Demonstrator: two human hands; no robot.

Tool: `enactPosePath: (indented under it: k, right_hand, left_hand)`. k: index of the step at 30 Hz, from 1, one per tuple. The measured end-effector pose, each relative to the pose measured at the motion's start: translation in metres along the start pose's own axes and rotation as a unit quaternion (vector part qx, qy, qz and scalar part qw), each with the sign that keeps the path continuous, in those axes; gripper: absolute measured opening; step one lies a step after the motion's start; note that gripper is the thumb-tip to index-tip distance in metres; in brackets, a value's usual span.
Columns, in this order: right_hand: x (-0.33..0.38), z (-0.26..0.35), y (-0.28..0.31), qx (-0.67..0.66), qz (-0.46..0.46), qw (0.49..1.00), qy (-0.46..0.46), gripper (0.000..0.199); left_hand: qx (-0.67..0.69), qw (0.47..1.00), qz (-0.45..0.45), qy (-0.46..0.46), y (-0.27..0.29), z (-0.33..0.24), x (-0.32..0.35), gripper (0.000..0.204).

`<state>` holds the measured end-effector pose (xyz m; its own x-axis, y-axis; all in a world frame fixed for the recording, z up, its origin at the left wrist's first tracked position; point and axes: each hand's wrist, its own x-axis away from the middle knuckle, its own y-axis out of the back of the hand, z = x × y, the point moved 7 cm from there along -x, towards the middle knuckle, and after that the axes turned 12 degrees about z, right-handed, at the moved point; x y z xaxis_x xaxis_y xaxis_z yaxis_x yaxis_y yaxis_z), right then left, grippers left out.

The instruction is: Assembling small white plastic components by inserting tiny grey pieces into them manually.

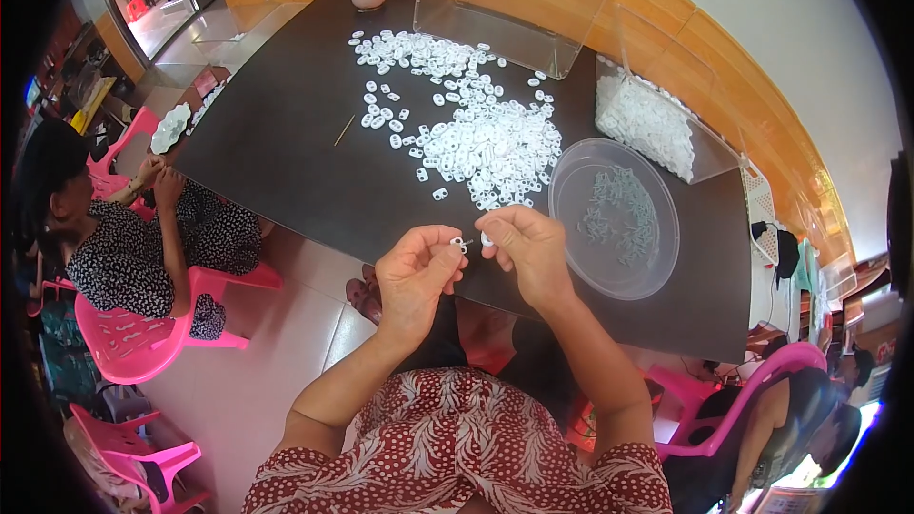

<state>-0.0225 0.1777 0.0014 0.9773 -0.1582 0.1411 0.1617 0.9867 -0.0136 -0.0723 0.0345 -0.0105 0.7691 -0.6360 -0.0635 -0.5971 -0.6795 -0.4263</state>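
clear round tray [614, 284], 3 o'clock from hands: small grey pins [636, 219] | clear bin [720, 154], 2 o'clock: white pieces [643, 124] | left hand [415, 276] pinching white two-hole piece [460, 247], grey shaft [468, 243] jutting, axis roughly 9-to-3, pointing 3 | right hand [520, 247] pinching white oval piece [487, 240], axis unclear | both over 6 o'clock edge, dark table [286, 124] | seated person [124, 252], 9 o'clock

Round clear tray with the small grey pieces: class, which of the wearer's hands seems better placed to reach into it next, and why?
Probably the right hand: it is close beside the round clear tray, while the left hand is farther away. Each hand pinches a small white piece, so neither is free.
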Motion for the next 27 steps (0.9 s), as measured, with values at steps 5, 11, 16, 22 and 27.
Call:
enactPosePath:
  k: [5,11,16,22,27]
  right_hand:
    - [0.000,0.003,-0.008,-0.012,0.031,0.999,0.031,0.016]
    - [-0.002,0.001,-0.004,-0.036,0.018,0.999,0.031,0.018]
    - [-0.002,0.001,-0.007,-0.026,0.010,0.998,0.048,0.015]
    - [0.000,-0.002,-0.010,-0.015,0.000,0.998,0.059,0.015]
    - [0.001,-0.004,-0.012,0.020,-0.011,0.997,0.074,0.016]
  left_hand:
    - [-0.004,1.000,0.005,0.001,-0.001,0.002,0.000,0.015]
    - [-0.037,0.999,-0.015,0.021,0.002,0.002,0.002,0.015]
    - [-0.038,0.999,-0.021,0.011,0.002,0.004,0.003,0.014]
    - [-0.037,0.999,-0.030,0.002,0.003,0.007,0.006,0.014]
    - [-0.040,0.999,-0.037,-0.001,0.003,0.008,0.006,0.014]
